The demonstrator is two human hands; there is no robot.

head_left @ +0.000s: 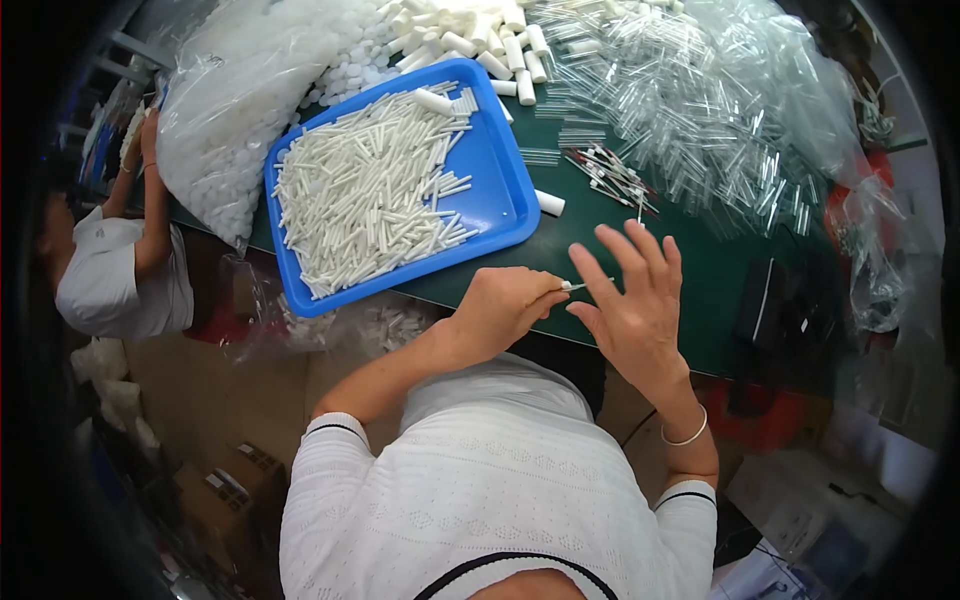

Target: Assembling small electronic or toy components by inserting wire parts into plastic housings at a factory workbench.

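My left hand [505, 305] is closed on a thin clear tube [583, 285] with a white tip, just above the green table's near edge. My right hand [635, 300] is beside it with fingers spread, its thumb and forefinger touching the tube's end. A blue tray [495, 160] with several white sticks [370, 190] lies to the left of my hands. A small bunch of tubes with red and dark parts [610, 175] lies on the table beyond my right hand.
A heap of clear tubes in plastic film [700, 90] fills the far right. White caps [490, 40] and a bag of white pieces [240, 90] sit at the back. Another person [120, 260] is at the left. A dark box [765, 300] lies at the right.
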